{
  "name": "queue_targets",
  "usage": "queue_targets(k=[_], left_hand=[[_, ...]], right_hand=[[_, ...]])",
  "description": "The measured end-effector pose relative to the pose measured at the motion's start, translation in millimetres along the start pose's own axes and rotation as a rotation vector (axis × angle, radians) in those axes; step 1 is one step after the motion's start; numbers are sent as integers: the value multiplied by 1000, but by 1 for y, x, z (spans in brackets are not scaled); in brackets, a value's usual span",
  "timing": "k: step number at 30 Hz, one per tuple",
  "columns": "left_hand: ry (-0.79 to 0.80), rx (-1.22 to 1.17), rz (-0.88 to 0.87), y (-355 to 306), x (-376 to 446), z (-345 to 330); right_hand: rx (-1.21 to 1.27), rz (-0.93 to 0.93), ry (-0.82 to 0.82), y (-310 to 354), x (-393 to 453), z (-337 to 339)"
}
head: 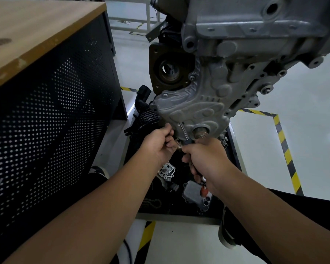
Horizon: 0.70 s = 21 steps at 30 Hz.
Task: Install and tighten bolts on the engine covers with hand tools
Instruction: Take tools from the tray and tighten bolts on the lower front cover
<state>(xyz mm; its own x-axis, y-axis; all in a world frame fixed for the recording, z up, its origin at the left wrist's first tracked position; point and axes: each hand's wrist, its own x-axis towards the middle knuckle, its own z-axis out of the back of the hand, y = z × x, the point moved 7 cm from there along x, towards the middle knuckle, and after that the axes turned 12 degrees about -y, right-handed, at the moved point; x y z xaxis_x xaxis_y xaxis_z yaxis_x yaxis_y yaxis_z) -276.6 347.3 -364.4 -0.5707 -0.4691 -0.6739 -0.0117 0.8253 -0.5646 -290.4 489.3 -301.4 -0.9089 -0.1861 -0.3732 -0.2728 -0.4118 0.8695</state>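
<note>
Reaching low under the engine, both hands meet at the bottom edge of the timing cover (194, 111)! The right hand (208, 159) is wrapped tight around a tool handle (203, 184), whose red-and-chrome end pokes out below the wrist, while a thin metal shaft (183, 131) rises from the fist to the cover's lower rim, just left of the crankshaft stub (200, 132). The left hand (158, 143) has its fingers curled in close beside that shaft, pinching something small at the cover's edge; what it pinches is too hidden to tell. Below the hands sits a dark tray (179, 216) holding loose engine parts, including a water pump housing (167, 171). A perforated black cabinet (51, 111) with a wooden top stands to the left.
</note>
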Motion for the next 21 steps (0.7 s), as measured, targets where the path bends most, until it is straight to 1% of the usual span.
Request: queue_targets(k=[3, 6, 11, 16, 21], left_hand=[[-1, -5, -11, -1, 0, 2], [-9, -65, 24, 1, 1, 1], [-5, -35, 52, 1, 2, -2], [-47, -49, 10, -2, 2, 3], [-27, -61, 59, 2, 2, 0]], right_hand=[[6, -8, 1, 0, 0, 0], [15, -8, -8, 0, 0, 0], [14, -8, -5, -1, 0, 0], [21, -9, -2, -1, 0, 0], [28, -10, -4, -1, 0, 0]])
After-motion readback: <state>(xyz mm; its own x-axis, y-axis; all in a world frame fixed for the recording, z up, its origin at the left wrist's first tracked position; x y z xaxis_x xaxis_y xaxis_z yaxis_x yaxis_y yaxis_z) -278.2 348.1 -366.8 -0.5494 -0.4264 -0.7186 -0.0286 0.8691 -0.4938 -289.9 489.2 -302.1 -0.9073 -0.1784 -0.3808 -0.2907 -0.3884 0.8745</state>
